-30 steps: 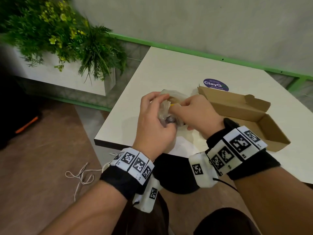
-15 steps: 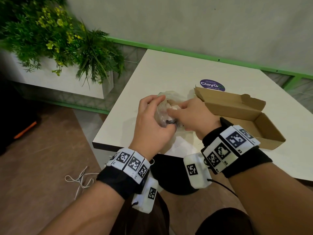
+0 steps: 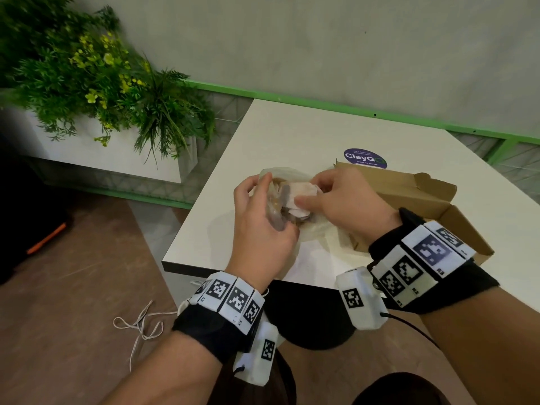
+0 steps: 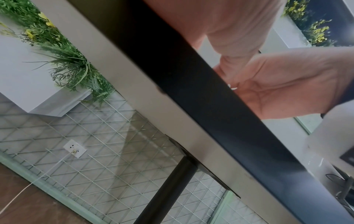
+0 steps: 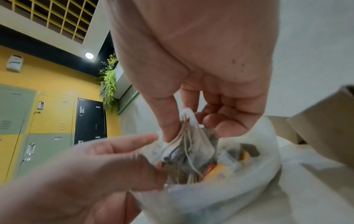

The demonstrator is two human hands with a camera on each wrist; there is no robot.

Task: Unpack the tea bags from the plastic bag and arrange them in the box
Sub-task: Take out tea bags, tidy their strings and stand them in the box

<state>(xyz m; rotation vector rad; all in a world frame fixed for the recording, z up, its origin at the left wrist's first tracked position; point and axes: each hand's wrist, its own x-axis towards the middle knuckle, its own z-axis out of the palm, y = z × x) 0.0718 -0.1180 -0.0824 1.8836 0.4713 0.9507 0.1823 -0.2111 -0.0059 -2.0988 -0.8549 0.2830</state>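
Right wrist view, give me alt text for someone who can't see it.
The right hand pinches a tea bag at the mouth of a clear plastic bag of tea bags, which the left hand grips. A cardboard box sits alongside.

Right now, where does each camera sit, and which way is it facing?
Head: on the head, looking down at the table, bag and box; both hands and forearms show.
Left wrist: below the table edge, facing up; left hand and right hand show.
Right wrist: looks along the right hand pinching a tea bag.
Shared: head and right wrist both show the bag and box.
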